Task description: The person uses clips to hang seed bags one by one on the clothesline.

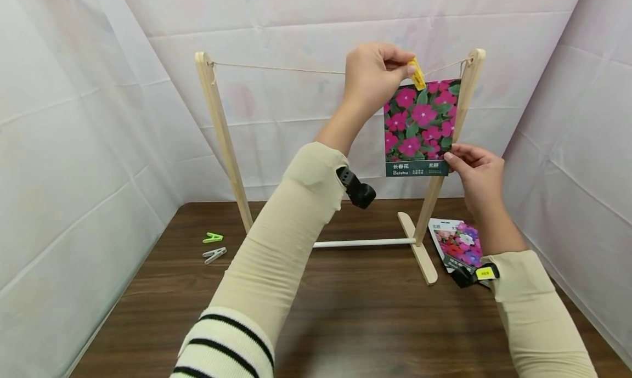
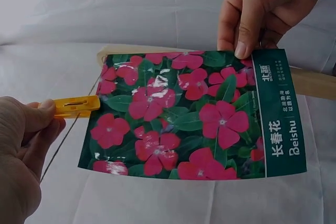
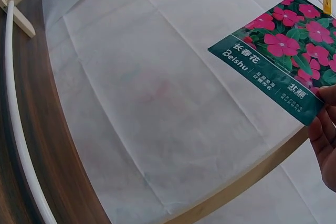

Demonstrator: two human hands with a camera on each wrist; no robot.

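Seed packet (image 1: pixel 419 128) hanging at the string (image 1: pixel 276 68), near the right post (image 1: pixel 451 142). Top edge bitten by yellow peg (image 1: pixel 416 73), pinched in left hand (image 1: pixel 372 73). Bottom corner pinched by right hand (image 1: pixel 476 172), keeping it flat. Spare packet (image 1: pixel 456 243) on table (image 1: pixel 345 312).

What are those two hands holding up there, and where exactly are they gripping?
The left hand pinches the tail of a yellow clothespin at the seed packet's top edge. The right hand pinches the packet's lower right corner.
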